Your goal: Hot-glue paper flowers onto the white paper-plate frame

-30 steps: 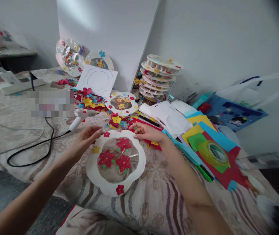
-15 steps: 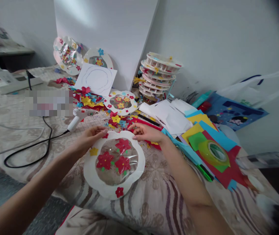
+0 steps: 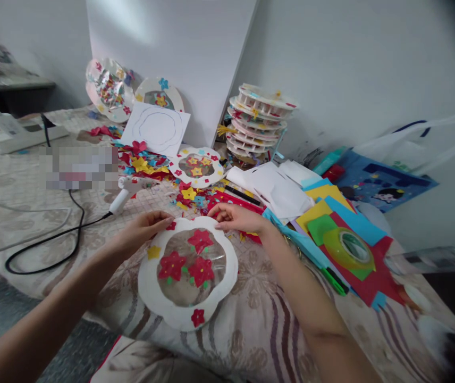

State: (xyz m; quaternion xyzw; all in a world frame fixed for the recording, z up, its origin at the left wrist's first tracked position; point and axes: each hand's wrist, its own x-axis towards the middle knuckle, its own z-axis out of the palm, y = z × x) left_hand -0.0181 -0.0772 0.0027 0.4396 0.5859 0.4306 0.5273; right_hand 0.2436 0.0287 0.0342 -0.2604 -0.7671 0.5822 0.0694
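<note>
A white scalloped paper frame (image 3: pixel 229 260) is near the table's front edge, its far side between my hands. Its clear film window holds three red flowers (image 3: pixel 201 270) with small green leaves; a yellow flower (image 3: pixel 154 252) and smaller red flowers sit on the rim. My left hand (image 3: pixel 148 230) pinches the frame's far left edge beside a small red flower. At the far right edge, my right hand (image 3: pixel 237 218) grips the rim with bent fingers. Parts of the fingertips are hidden behind the rim.
A glue gun (image 3: pixel 120 196) with a black cord lies to the left. Behind are loose paper flowers (image 3: pixel 143 165), a decorated frame (image 3: pixel 196 166) and stacked white rings (image 3: pixel 261 119). Coloured paper (image 3: pixel 371 223) and a tape roll (image 3: pixel 351 247) lie right.
The frame's near side has dropped slightly toward me and the film's glare has lessened, as if its tilt shifted. Both hands remain almost in place at the far edge.
</note>
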